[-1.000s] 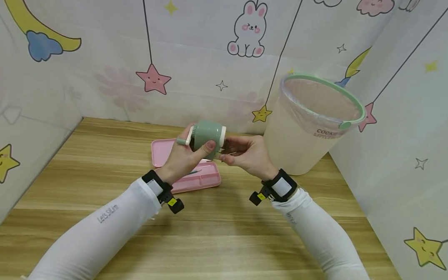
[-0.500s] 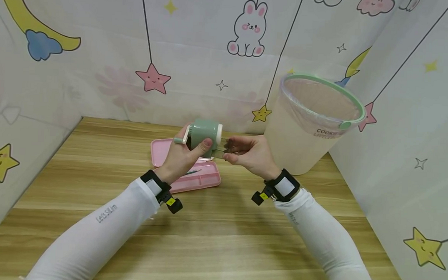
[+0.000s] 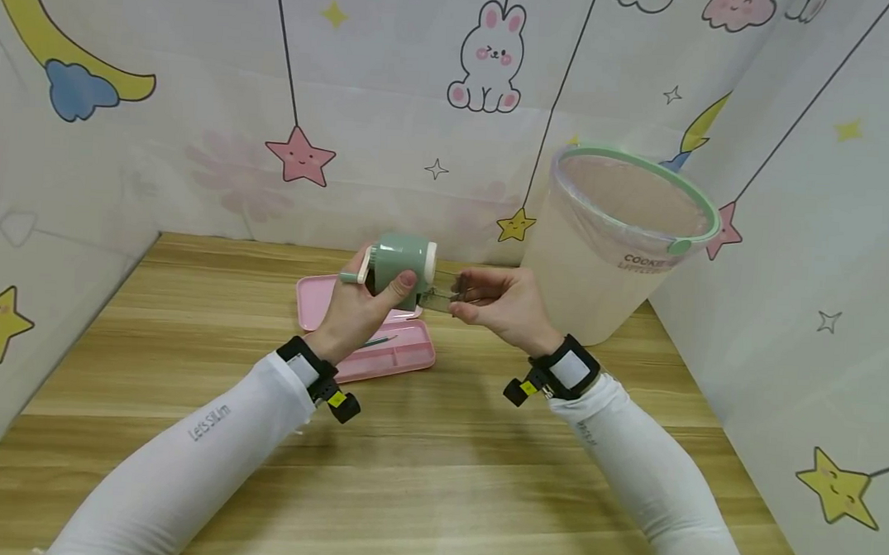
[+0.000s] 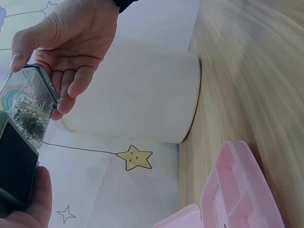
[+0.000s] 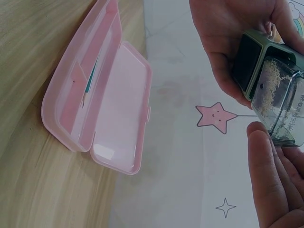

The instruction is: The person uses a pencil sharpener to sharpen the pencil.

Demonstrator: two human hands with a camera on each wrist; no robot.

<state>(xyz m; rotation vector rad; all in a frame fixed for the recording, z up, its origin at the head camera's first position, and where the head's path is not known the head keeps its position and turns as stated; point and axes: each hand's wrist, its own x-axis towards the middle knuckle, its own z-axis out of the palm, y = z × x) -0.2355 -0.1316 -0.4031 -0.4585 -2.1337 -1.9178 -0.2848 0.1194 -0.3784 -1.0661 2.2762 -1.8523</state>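
My left hand (image 3: 357, 311) grips a green crank pencil sharpener (image 3: 401, 257), raised above the table, its handle pointing left. From the sharpener's right end sticks a clear shavings drawer (image 3: 438, 298), partly out of the body. Thumb and fingers of my right hand (image 3: 508, 309) pinch the drawer's outer end. Pale and dark shavings show through the drawer (image 4: 32, 111) in the left wrist view. In the right wrist view, the drawer (image 5: 280, 99) still sits partly within the green housing (image 5: 259, 50).
Under my left hand lies an open pink pencil case (image 3: 414, 361) with a pencil (image 5: 89, 85) in one compartment. A tall cream bin (image 3: 574, 275) with a green rim and a clear liner stands at the back right, beside my right hand. Printed curtains hang behind the wooden table (image 3: 435, 492).
The clear drawer has slid out of the sharpener as my right hand moved slightly right. The left hand and sharpener have shifted a little left.
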